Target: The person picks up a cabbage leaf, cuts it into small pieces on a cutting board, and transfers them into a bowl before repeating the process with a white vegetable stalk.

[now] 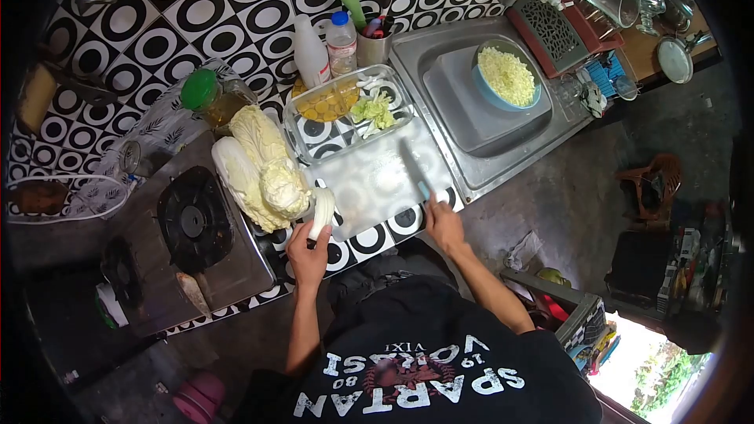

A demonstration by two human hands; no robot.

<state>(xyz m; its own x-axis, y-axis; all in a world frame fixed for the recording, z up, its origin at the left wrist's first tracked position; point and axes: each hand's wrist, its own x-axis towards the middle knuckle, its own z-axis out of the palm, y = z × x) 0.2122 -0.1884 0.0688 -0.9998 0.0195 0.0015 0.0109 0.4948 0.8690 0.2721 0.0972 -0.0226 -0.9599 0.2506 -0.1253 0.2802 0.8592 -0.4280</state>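
Observation:
My left hand point(307, 249) has its fingers closed around a pale white cabbage stalk point(322, 210) at the near left edge of the translucent cutting board point(375, 182). In my right hand point(444, 224) is a knife point(411, 163), gripped by its light blue handle. Its blurred blade points away from me over the board's right side, apart from the stalk. Whole napa cabbages point(255, 161) lie just left of the board. Behind it, a clear rectangular container point(302, 149) holds some pale green leaf pieces point(375, 111).
A blue bowl point(496, 99) of chopped cabbage point(506, 74) stands on an upturned grey tub point(452, 98) in the metal sink point(470, 180). The gas stove point(192, 220) is at left. A white bottle point(310, 55), a blue-capped bottle point(342, 47) and a green-lidded jar point(201, 90) stand along the back.

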